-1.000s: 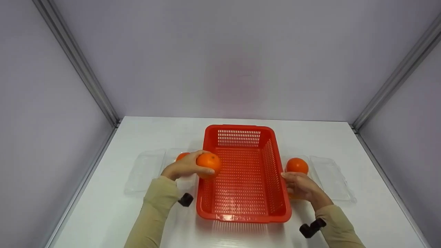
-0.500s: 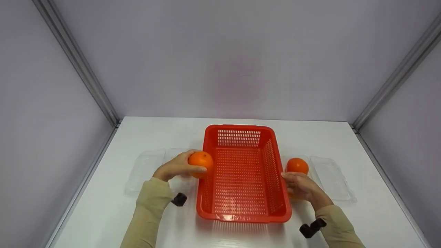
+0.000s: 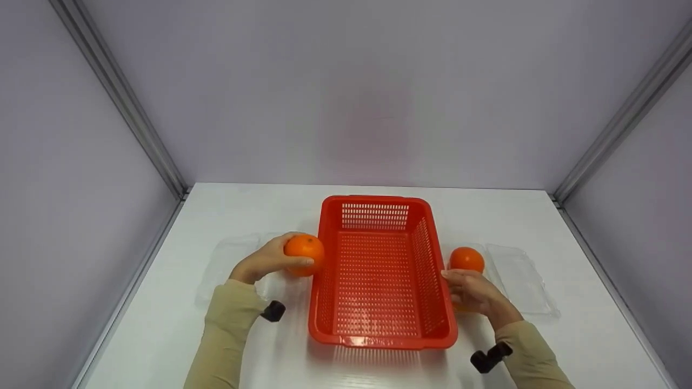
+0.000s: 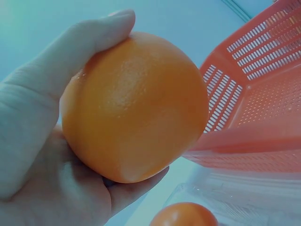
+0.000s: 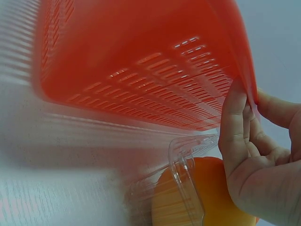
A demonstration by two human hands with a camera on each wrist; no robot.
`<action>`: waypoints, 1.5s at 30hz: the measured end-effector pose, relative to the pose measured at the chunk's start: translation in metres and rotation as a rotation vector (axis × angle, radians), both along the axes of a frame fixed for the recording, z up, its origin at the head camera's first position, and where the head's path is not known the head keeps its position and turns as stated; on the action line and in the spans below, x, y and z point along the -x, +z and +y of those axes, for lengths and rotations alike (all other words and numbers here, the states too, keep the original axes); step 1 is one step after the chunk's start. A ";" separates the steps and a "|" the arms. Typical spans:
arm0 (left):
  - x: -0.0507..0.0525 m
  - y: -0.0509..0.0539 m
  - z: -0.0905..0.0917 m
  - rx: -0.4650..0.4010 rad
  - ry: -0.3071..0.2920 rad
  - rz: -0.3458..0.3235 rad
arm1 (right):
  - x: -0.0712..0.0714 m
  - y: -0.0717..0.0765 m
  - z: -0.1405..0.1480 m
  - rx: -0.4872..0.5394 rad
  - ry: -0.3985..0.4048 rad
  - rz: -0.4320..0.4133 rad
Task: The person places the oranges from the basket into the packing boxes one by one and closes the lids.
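My left hand point(image 3: 266, 261) grips an orange point(image 3: 306, 247) just left of the red plastic basket point(image 3: 381, 343). The thumb and fingers wrap around the fruit, which appears raised above the table in the left wrist view. Below it, another orange point(image 4: 184, 215) lies by a clear plastic box point(image 4: 230, 193); the head view hides that fruit behind my hand. With thumb and fingers, my right hand point(image 3: 478, 292) pinches the basket's right rim. Beneath the right hand, an orange point(image 5: 216, 186) sits in a clear clamshell box point(image 5: 186, 172), partly hidden. A further orange point(image 3: 467, 259) shows behind that hand.
Opened clear lids lie flat on both sides: a left lid point(image 3: 226, 270) and a right lid point(image 3: 521, 281). The basket stands between the two boxes on a white table point(image 3: 259, 208). Pale walls point(image 3: 259, 108) enclose the back and sides.
My left hand has carried the orange leftward from over the basket's left edge to beside it, covering the orange that showed behind it. The right hand and basket have stayed put.
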State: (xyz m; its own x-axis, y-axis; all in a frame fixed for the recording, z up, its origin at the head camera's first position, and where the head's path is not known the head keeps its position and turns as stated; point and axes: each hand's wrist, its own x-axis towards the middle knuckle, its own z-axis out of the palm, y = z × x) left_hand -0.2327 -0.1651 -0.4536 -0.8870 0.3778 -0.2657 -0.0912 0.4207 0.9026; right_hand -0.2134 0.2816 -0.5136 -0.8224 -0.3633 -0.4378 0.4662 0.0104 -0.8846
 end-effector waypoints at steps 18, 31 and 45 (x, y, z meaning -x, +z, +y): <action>-0.002 -0.008 -0.009 -0.006 0.011 -0.012 | -0.001 0.002 0.000 0.019 0.015 0.026; -0.005 -0.012 -0.019 0.002 0.052 -0.018 | -0.001 0.003 0.000 -0.016 0.006 0.011; -0.008 -0.023 -0.031 0.019 0.085 -0.034 | -0.001 0.003 0.000 -0.040 0.010 0.030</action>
